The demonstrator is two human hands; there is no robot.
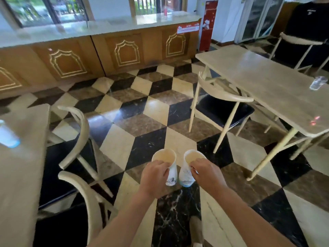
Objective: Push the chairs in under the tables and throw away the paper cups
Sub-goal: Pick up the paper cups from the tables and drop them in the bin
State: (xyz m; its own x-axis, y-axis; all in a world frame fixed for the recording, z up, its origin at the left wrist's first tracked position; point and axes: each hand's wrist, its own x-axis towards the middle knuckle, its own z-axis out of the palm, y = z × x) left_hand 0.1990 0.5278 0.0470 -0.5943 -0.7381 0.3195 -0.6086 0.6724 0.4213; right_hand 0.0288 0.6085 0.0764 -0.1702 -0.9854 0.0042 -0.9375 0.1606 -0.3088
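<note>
My left hand (154,177) grips a white paper cup (164,158) by its rim and side. Beside it, my right hand (206,173) grips a second white paper cup (190,157) the same way. Both cups are upright, look empty, and hang side by side over the checkered floor in the aisle. A cream chair with a black seat (222,107) stands partly pulled out from the right table (267,81). Two cream chairs (78,139) (85,198) sit by the left table (21,166), their seats partly under it.
A clear plastic cup (316,82) stands on the right table. A blurred bottle or cup (7,134) rests on the left table. A wooden counter (106,50) runs along the back. A person in black (309,20) sits at far right beside another chair.
</note>
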